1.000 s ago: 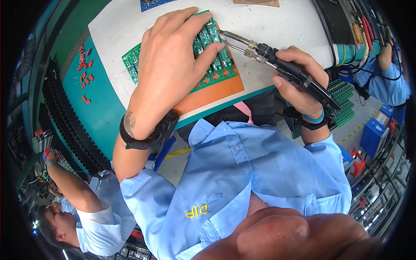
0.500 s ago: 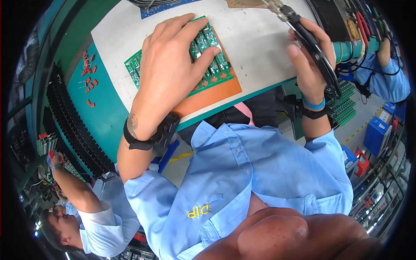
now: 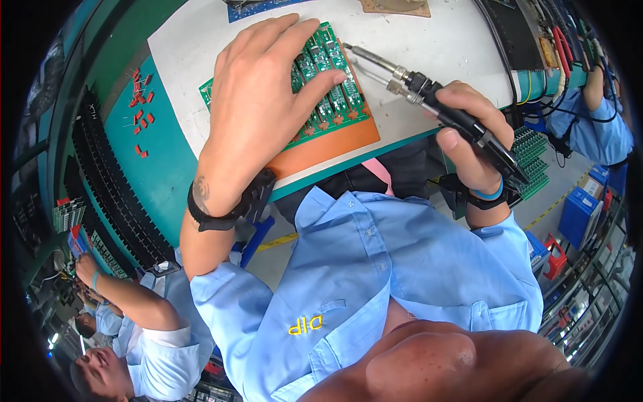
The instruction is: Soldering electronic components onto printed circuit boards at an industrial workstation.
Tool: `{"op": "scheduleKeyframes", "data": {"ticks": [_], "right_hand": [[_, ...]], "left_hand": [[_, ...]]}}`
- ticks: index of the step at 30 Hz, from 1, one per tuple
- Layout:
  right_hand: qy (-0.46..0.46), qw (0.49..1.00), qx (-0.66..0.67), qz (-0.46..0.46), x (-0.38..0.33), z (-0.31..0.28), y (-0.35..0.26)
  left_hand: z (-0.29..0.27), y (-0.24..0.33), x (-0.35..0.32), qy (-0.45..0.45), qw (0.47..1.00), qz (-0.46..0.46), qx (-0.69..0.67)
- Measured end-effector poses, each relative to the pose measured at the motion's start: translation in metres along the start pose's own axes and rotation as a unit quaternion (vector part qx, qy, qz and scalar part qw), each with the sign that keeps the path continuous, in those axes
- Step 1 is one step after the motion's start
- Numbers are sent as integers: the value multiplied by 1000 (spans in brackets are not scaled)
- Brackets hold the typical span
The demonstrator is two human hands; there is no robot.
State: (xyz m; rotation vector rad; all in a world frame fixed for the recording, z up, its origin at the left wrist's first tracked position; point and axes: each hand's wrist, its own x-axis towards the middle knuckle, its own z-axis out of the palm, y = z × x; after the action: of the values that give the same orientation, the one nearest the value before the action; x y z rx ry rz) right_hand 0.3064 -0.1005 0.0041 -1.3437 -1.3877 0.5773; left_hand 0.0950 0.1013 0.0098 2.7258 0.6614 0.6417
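Near the top centre, the left hand (image 3: pixel 258 100) lies flat, fingers spread, pressing the green circuit board (image 3: pixel 321 80) onto its orange mat (image 3: pixel 328 144), apparently to steady it. The right hand (image 3: pixel 469 134) is clenched round a black soldering tweezer tool (image 3: pixel 429 97), tips aimed at the board's right edge. Small red parts (image 3: pixel 139 107) are scattered upper left; blue bins (image 3: pixel 579 214) sit at far right.

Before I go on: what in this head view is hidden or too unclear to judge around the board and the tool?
- Green circuit board: its middle is covered by the left hand.
- Soldering tweezers in the right hand: the rear end hides behind the wrist; whether the tips touch the board cannot be told.
- Small red parts: too small to identify.
- Blue tray: cut off by the top edge.
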Motion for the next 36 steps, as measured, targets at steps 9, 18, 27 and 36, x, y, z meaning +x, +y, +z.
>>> {"op": "scheduleKeyframes", "data": {"ticks": [9,18,27,36], "right_hand": [[-30,999,-24,-37,14,10,10],[-50,998,-39,-18,15,11,9],[-43,998,-44,-25,20,12,5],[-43,997,-46,-33,17,6,-1]], "left_hand": [[-4,-2,-5,-50,998,-28,-5],[-4,0,-6,-49,998,-40,-9],[-4,0,-7,-39,998,-41,-11],[-2,-1,-8,-33,999,-36,-21]]}}
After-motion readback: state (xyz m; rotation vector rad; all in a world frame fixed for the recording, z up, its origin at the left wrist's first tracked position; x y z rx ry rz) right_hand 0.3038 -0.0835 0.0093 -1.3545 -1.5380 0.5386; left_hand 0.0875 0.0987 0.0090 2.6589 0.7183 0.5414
